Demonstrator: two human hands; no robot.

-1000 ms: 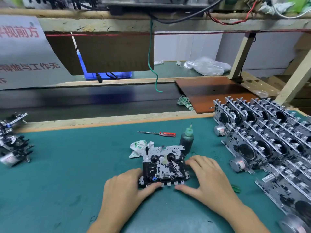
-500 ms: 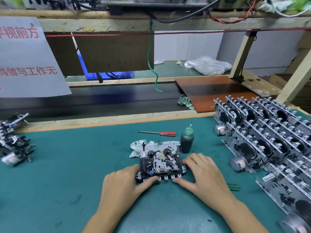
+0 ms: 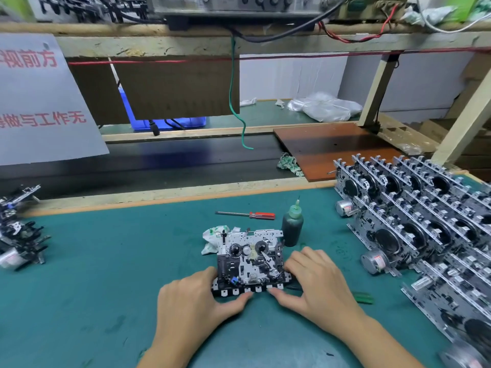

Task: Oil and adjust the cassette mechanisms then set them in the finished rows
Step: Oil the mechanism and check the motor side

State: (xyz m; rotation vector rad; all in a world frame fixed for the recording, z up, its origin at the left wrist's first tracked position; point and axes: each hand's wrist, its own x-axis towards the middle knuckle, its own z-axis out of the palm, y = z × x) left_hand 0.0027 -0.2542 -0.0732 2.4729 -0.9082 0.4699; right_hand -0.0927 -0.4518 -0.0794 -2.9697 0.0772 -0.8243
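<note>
A cassette mechanism (image 3: 249, 258) lies flat on the green mat, its row of white keys facing me. My left hand (image 3: 191, 304) holds its front left corner, fingers curled at the side and thumb under the keys. My right hand (image 3: 318, 282) holds the front right corner the same way, thumb against the key row. A dark green oil bottle (image 3: 292, 227) with a needle tip stands just behind the mechanism's right corner. Finished mechanisms (image 3: 425, 221) stand on edge in rows at the right.
A red-handled screwdriver (image 3: 249, 214) lies behind the bottle. A crumpled rag (image 3: 212, 236) sits by the mechanism's back left corner. A small green tool (image 3: 362, 298) lies right of my right hand. More mechanisms (image 3: 18, 235) are piled at the left edge. A green wire (image 3: 233, 102) hangs over the conveyor (image 3: 159, 163).
Both hands stay on the mechanism's front corners; the mechanism has shifted slightly left and away from me, and the thumbs have drawn closer along the key row.
</note>
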